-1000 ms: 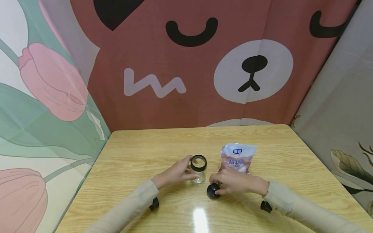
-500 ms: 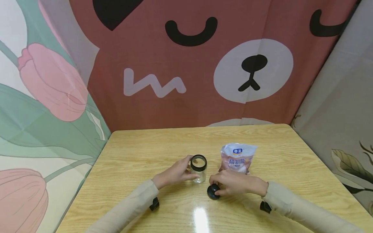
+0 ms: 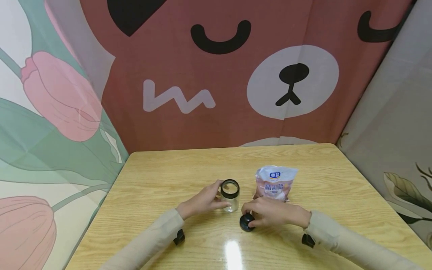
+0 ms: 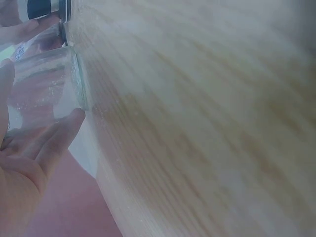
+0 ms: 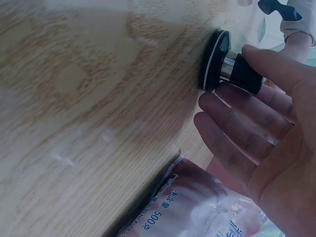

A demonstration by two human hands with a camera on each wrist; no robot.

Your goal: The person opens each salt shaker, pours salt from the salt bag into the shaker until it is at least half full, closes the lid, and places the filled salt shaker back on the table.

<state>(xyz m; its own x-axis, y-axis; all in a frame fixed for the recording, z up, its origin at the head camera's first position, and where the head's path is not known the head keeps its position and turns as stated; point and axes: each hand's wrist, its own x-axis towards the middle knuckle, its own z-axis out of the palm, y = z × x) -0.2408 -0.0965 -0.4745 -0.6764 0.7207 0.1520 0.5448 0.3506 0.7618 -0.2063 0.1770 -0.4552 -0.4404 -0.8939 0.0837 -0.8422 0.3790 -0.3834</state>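
Between hands (image 3: 202,201): jar (image 3: 230,195); lid (image 3: 247,222)

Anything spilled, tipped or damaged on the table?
Nothing stands out. The glass jar stands upright in the left hand, the black lid sits on the table under the right hand, the bag looks intact.

This looked like a makeshift recording booth rather than a lived-in room. A light wood-grain table (image 3: 189,168) was hemmed in on three sides by hanging cloths: a reddish cartoon bear curtain (image 3: 216,75) behind it, a pink tulip print (image 3: 57,93) on the left and a grey leaf-patterned sheet (image 3: 395,123) on the right. The props were kitchen goods: a bag of salt (image 3: 275,183) and a small glass jar (image 3: 230,195).
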